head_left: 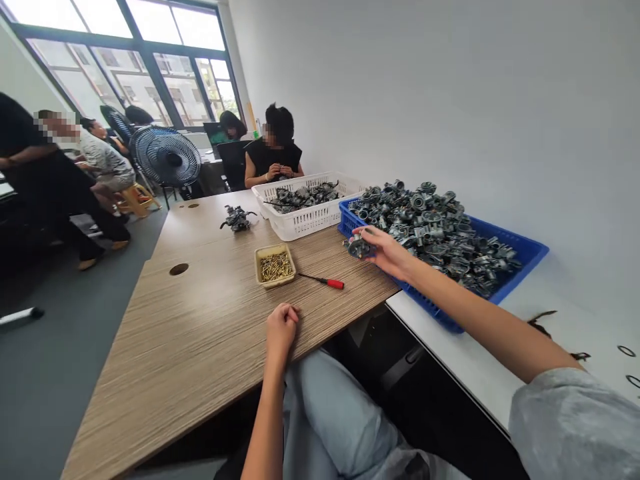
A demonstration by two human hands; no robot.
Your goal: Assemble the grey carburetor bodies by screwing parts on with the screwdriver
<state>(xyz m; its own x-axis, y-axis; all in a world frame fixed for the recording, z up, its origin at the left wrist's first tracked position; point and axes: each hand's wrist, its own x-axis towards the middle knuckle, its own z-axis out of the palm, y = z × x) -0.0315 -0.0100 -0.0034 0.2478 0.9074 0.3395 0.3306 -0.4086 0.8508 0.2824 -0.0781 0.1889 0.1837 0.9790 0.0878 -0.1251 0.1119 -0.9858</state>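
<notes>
My right hand [386, 252] grips a grey metal carburetor [358, 247] above the table, beside the near left edge of a blue crate [520, 250]. Heaped in that crate are many similar carburetors [425, 213]. My left hand [283, 323] rests on the table near its front edge, fingers curled in, with nothing visible in it. Just beyond it are a small tray [270, 283] of brass-coloured screws [276, 266] and a screwdriver with a red handle [335, 284]. The screwdriver's dark shaft points toward the tray.
A white basket [295, 230] of similar parts stands farther back. Left of it lies an assembled-looking metal part [239, 219]. A person in black [274, 157] sits behind the basket, hands together. A fan [167, 157] and other people are at left. The table has a round hole [179, 269].
</notes>
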